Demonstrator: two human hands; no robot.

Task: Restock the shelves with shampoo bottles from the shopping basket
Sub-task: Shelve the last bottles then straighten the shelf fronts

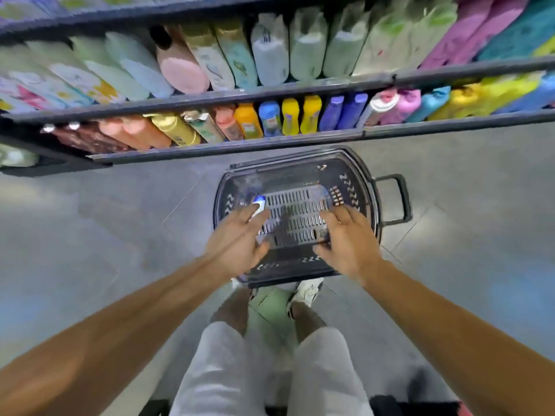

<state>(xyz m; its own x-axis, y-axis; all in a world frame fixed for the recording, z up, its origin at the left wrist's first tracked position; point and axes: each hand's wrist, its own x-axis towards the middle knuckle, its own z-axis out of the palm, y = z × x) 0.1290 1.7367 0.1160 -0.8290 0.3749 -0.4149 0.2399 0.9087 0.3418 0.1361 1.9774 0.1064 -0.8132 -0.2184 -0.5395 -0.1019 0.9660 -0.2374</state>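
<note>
A shop aisle with a grey tiled floor [90, 235]; dark shelves [270, 96] run across the top of the view, packed with coloured bottles. Just below the lowest shelf, a dark slotted shopping basket [365, 181] stands on the floor, its handle out to the right.

Both hands reach down over the basket. The left hand [237, 238] has its fingers spread and relaxed, clamped on nothing. Just beyond its fingertips, touching or nearly so, lies a small white-and-blue shampoo bottle [259, 203] at the basket's left side; blur hides whether there is contact. The right hand [348, 238] hovers over the basket's right half, fingers loosely bent and apart, holding nothing. Under it only the slotted bottom shows.

The step in hand looks like picking from the basket, which seems nearly emptied. The next move calls for the left grip to close round that bottle, lift it clear of the rim, then carry it up to a matching gap on the shelves ahead.
</note>
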